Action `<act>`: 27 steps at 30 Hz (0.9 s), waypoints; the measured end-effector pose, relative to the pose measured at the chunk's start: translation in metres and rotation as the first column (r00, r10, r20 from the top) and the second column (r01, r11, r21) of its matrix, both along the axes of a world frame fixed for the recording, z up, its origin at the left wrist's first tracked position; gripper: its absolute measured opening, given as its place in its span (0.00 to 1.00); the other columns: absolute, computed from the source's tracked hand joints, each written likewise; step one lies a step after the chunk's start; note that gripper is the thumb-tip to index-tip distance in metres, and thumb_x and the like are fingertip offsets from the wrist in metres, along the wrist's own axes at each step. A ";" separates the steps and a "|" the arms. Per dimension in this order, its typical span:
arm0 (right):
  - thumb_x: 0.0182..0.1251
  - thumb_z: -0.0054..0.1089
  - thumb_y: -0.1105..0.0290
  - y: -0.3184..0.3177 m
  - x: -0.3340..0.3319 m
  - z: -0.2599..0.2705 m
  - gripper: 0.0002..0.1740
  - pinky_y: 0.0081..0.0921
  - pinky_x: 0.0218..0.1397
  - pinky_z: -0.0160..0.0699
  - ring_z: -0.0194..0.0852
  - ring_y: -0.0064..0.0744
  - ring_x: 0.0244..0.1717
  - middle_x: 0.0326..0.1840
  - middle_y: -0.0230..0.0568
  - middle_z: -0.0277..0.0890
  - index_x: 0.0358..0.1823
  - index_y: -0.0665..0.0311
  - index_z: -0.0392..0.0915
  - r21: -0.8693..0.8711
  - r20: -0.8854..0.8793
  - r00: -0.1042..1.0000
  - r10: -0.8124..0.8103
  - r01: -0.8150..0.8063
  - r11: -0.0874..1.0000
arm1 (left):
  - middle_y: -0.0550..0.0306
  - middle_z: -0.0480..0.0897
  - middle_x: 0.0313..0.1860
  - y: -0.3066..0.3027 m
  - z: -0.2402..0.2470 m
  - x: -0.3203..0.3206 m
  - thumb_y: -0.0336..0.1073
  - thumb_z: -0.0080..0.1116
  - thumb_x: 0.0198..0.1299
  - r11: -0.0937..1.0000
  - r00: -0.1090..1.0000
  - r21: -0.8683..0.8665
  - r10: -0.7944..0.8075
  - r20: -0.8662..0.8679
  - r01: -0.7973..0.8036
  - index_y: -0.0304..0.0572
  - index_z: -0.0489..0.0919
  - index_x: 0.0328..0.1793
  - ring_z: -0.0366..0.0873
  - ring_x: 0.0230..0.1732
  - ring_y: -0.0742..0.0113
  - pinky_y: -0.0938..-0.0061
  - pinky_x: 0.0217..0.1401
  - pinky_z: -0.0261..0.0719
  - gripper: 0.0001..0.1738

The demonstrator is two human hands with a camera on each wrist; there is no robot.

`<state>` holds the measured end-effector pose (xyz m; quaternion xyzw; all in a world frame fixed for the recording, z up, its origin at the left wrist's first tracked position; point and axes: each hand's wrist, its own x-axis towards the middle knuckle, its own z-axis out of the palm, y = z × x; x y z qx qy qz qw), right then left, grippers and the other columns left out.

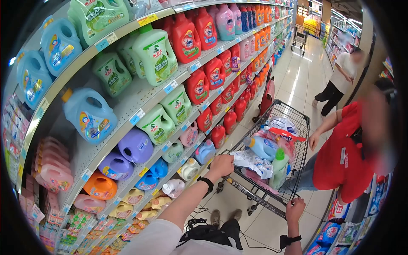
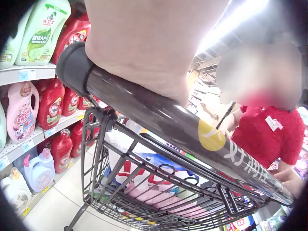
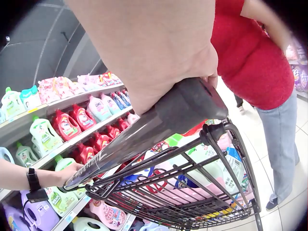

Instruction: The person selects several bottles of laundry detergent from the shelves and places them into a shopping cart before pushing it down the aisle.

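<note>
My left hand (image 1: pixel 222 165) grips the left end of a dark shopping cart handle (image 1: pixel 255 196). The right hand (image 1: pixel 295 209) holds the same bar at its opposite end, fingers curled round it. Inside the black wire cart (image 1: pixel 307 142) lie a blue jug (image 1: pixel 264 147), a pale green bottle (image 1: pixel 279 168) with a green cap, a white and blue bag (image 1: pixel 253 164) and a pack with a red handle (image 1: pixel 287 134). Both wrist views show the hands from above on the bar (image 2: pixel 144 108), the fingertips mostly hidden behind it.
Tiered detergent shelves (image 1: pixel 127 123) line the left side. A person in a red shirt (image 1: pixel 340 157) stands close at the cart's right. Farther up the tiled aisle (image 1: pixel 293 76) are a person in white (image 1: pixel 346 76) and another cart (image 1: pixel 300 37). Bagged goods (image 1: pixel 329 233) flank the right.
</note>
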<state>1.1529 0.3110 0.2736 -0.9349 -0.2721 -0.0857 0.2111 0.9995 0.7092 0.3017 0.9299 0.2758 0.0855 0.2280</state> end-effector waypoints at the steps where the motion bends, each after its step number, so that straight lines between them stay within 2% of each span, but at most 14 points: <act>1: 0.53 0.62 0.73 0.000 0.000 0.001 0.06 0.45 0.49 0.67 0.72 0.49 0.42 0.31 0.44 0.74 0.23 0.64 0.75 0.002 0.006 1.000 0.011 -0.011 1.000 | 0.47 0.85 0.35 0.000 -0.001 0.000 0.36 0.57 0.52 1.000 1.000 -0.011 0.001 -0.013 -0.001 0.45 0.82 0.35 0.83 0.40 0.43 0.51 0.44 0.79 0.07; 8: 0.54 0.62 0.73 -0.001 -0.004 0.001 0.05 0.44 0.50 0.66 0.71 0.49 0.42 0.30 0.44 0.73 0.24 0.64 0.74 0.016 0.015 0.999 0.034 -0.034 0.999 | 0.45 0.84 0.34 -0.003 0.004 0.000 0.37 0.55 0.54 1.000 0.999 0.002 0.014 -0.047 -0.014 0.43 0.78 0.38 0.83 0.41 0.42 0.49 0.44 0.78 0.08; 10: 0.54 0.62 0.73 -0.001 -0.003 -0.001 0.05 0.44 0.50 0.66 0.71 0.49 0.42 0.31 0.44 0.73 0.24 0.64 0.74 0.021 0.013 0.999 0.033 -0.033 0.999 | 0.39 0.84 0.35 -0.003 0.009 0.000 0.36 0.54 0.57 0.999 0.998 0.010 -0.036 -0.058 0.037 0.39 0.77 0.44 0.83 0.42 0.39 0.47 0.47 0.79 0.12; 17: 0.54 0.62 0.73 -0.002 -0.002 -0.001 0.05 0.44 0.50 0.66 0.71 0.49 0.42 0.32 0.44 0.74 0.25 0.64 0.75 0.015 -0.012 0.999 0.031 -0.031 0.999 | 0.40 0.84 0.34 0.001 0.000 0.002 0.37 0.52 0.60 0.997 0.996 0.055 -0.044 -0.079 0.048 0.38 0.74 0.49 0.83 0.40 0.39 0.48 0.45 0.80 0.14; 22: 0.52 0.60 0.74 -0.002 -0.001 0.001 0.04 0.44 0.50 0.65 0.71 0.49 0.41 0.31 0.44 0.73 0.27 0.64 0.73 0.005 -0.024 0.999 0.035 -0.034 0.999 | 0.40 0.85 0.35 0.003 -0.007 0.002 0.35 0.49 0.62 0.992 0.995 0.114 -0.051 -0.084 0.060 0.37 0.74 0.59 0.84 0.40 0.41 0.49 0.44 0.81 0.20; 23: 0.51 0.60 0.74 -0.002 -0.001 0.002 0.05 0.44 0.49 0.65 0.70 0.49 0.41 0.31 0.44 0.73 0.28 0.64 0.73 0.016 -0.034 0.999 0.035 -0.034 0.999 | 0.40 0.85 0.35 0.002 -0.008 0.001 0.35 0.49 0.62 0.992 0.995 0.109 -0.049 -0.086 0.058 0.37 0.74 0.59 0.84 0.40 0.41 0.49 0.44 0.81 0.20; 25: 0.50 0.59 0.75 -0.002 -0.001 0.003 0.05 0.44 0.49 0.65 0.70 0.49 0.41 0.31 0.43 0.73 0.29 0.63 0.72 0.011 -0.039 0.999 0.035 -0.035 0.999 | 0.40 0.84 0.31 0.002 -0.009 0.001 0.36 0.50 0.62 0.993 0.999 0.108 -0.044 -0.006 0.044 0.41 0.71 0.47 0.83 0.38 0.38 0.46 0.43 0.77 0.10; 27: 0.50 0.59 0.75 -0.002 -0.001 0.003 0.06 0.43 0.49 0.65 0.70 0.48 0.41 0.31 0.43 0.73 0.29 0.63 0.72 0.005 -0.044 0.998 0.034 -0.033 0.999 | 0.40 0.84 0.32 0.002 -0.009 0.001 0.36 0.50 0.62 0.994 0.999 0.102 -0.040 -0.015 0.041 0.41 0.72 0.47 0.83 0.38 0.38 0.46 0.43 0.76 0.10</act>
